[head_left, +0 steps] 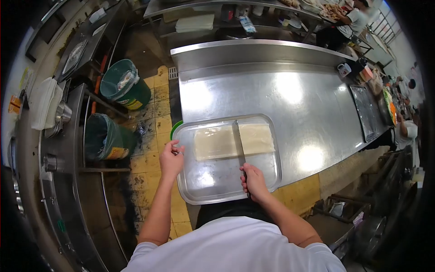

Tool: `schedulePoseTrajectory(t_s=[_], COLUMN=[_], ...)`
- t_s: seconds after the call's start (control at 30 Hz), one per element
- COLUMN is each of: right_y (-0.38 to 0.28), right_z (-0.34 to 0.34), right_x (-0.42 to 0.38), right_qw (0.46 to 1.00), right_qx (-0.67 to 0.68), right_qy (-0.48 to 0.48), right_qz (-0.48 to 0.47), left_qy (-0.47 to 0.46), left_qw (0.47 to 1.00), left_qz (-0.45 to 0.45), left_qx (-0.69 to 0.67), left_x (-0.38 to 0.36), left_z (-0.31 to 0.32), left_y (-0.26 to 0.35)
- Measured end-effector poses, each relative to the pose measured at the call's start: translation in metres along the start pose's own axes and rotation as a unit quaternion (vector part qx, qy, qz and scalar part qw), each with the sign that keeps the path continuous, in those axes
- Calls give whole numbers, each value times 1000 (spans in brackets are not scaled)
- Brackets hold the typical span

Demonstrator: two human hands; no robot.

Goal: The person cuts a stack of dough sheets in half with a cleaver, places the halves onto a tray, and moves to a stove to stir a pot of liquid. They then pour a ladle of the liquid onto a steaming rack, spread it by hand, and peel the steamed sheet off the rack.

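A shallow metal tray (208, 181) lies at the near left corner of the steel table, with a flat, pale rectangular slab (215, 143) in it. My right hand (255, 182) is closed around the handle of a long knife (240, 141), whose blade crosses the slab right of its middle. Whether the blade has cut through cannot be made out. At the tray's left rim is my left hand (172, 158), its fingers partly curled and apart, holding nothing. A green rim (176, 128) shows beside the tray's upper left corner.
The steel table (235, 93) has a raised back edge. A dark tray (365, 111) lies at its right end. Two green bins (124, 86) stand on the left floor. Shelving (195, 22) is beyond the table. A person (353, 25) works at the upper right, others farther right.
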State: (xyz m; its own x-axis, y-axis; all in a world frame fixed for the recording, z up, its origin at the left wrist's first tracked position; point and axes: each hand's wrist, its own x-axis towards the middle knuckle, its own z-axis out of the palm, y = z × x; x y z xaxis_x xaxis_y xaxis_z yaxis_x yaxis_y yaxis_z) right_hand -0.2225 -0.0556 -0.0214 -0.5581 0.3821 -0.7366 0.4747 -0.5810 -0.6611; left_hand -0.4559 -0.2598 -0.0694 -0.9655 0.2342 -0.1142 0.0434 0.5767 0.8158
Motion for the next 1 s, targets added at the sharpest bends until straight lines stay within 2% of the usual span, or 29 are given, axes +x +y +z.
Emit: schedulePoseTrajectory(t_s=[0.47, 0.73, 1.0], right_y=[10, 16, 12], right_z=[23, 25, 24], right_x=[5, 11, 14], right_qw=[999, 998, 999], right_qx=[4, 1, -4], right_qy=[49, 56, 47], right_qz=[6, -21, -7], left_qy=[-26, -36, -41], left_qw=[1000, 999, 999], left_qz=[-1, 14, 29], left_qx=[-3, 5, 1], left_x=[27, 39, 41], left_z=[-13, -11, -3], left_y=[-13, -1, 6])
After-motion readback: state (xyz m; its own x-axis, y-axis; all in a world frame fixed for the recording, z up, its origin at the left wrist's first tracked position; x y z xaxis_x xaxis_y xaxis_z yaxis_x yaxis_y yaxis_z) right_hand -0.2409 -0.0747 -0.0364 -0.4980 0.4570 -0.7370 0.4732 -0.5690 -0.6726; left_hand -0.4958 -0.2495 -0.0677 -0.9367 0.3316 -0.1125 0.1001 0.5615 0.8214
